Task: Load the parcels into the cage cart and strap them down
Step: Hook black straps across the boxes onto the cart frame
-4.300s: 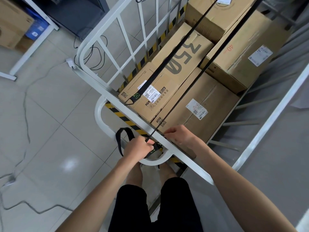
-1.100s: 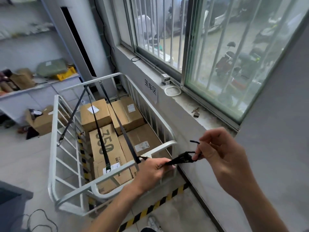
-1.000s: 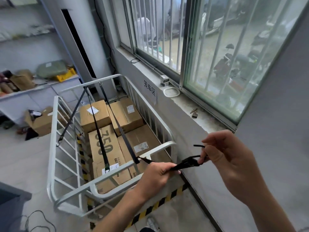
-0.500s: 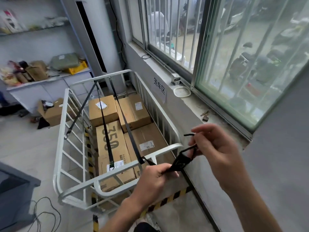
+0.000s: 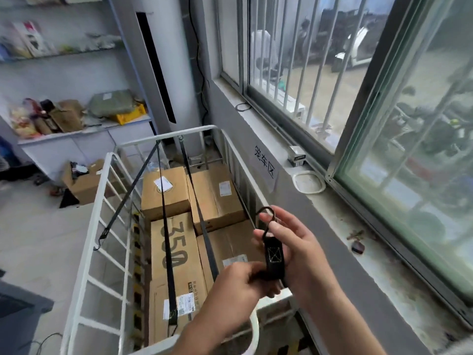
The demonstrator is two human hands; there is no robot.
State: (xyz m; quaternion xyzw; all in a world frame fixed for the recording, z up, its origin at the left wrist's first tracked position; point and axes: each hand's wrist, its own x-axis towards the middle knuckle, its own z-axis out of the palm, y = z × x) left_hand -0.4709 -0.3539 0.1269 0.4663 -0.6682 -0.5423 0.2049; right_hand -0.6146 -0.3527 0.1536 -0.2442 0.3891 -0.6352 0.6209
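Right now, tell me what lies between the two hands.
Head view: a black strap end with its hook spans from left hand to right hand, both holding it.

Both bare forearms rise from the near edge, the left one at the centre, the right one more to the right. The left hand [image 5: 238, 280] shows its back, with fingers curled, and pinches the lower end of a black strap [image 5: 275, 257]. The right hand [image 5: 297, 248], just beside it and slightly farther, holds the strap's upper part between thumb and fingers.
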